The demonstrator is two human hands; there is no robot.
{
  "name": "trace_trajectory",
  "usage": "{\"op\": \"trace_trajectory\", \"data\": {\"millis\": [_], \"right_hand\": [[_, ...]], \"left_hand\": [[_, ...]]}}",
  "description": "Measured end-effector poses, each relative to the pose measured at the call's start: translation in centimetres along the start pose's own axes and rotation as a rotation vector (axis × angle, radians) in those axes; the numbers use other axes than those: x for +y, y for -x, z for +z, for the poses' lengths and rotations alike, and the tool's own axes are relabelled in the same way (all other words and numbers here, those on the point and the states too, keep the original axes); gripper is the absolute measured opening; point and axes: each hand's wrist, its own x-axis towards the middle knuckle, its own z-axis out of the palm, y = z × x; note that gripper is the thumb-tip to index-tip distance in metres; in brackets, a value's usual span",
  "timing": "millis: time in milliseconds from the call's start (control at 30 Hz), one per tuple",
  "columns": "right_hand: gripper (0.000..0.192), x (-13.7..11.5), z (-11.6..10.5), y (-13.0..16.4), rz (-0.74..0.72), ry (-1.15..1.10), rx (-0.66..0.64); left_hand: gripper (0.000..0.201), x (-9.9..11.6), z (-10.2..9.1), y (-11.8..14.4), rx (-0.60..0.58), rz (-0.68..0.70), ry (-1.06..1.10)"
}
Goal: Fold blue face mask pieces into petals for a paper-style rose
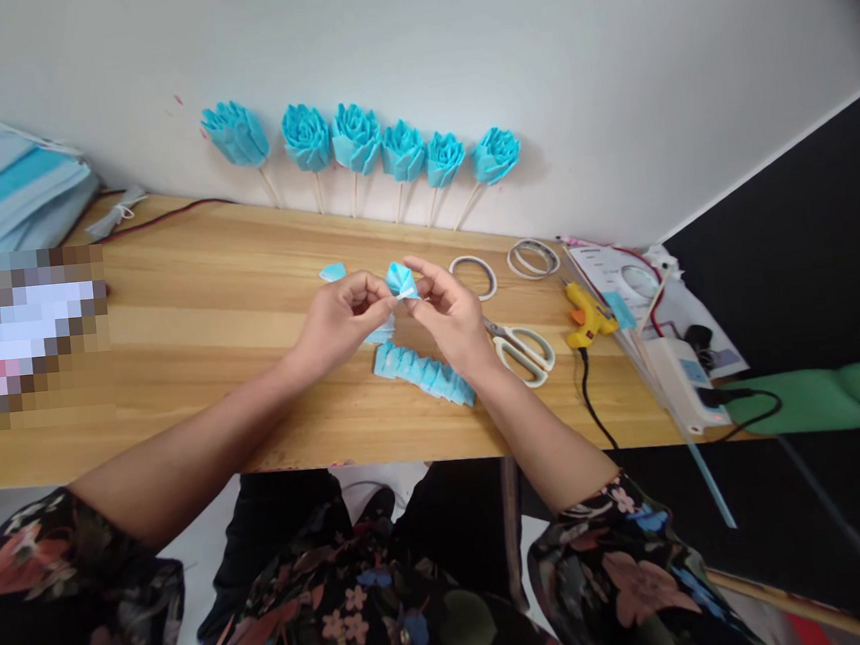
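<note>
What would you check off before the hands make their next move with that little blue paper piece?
1. Blue paper piece pinched between left hand and right hand: ok.
2. Pleated blue strip lies on the table, below the hands: ok.
3. Scissors beside the right hand, blades shut: ok.
4. Yellow glue gun rests on the table; whether it is hot: cannot tell.
5. Six finished blue flowers lean on the wall, apart from the hands: ok.
</note>
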Motion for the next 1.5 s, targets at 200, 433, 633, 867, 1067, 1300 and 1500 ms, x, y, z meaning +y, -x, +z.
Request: {"op": "trace_trajectory", "data": {"millis": [200,433,633,867,1067,1300,1500], "right_hand": [[0.042,0.38,0.05,-0.15,0.063,-0.123,-0.043],[0.037,0.07,0.06,-0.04,0.138,-0.224,-0.116],[0.035,0.24,0.06,-0.05,0.142,-0.272,-0.137],[0.039,0.0,-0.15,-0.05,0.16,-0.282,-0.159],[0.038,-0.49,-0.52,-0.26,0.205,-0.227,-0.132],[0.035,-0.42,-0.51,-0.07,0.041,0.003,-0.036],[0.041,-0.53,-0.68,0.11,-0.02,0.139,-0.041]], "left_hand": [[0.012,0.38,-0.15,-0.05,0.001,-0.054,-0.018],[0.014,0.43,-0.1,-0.17,0.013,-0.115,0.027],[0.016,0.21,-0.2,-0.47,-0.01,-0.212,0.057],[0.016,0.52,-0.42,-0.27,-0.035,-0.22,0.099],[0.017,0.65,-0.42,-0.27,-0.023,-0.171,0.09],[0.019,0.43,-0.36,-0.32,-0.031,-0.153,0.054],[0.025,0.36,-0.36,-0.29,-0.082,-0.152,0.052]]}}
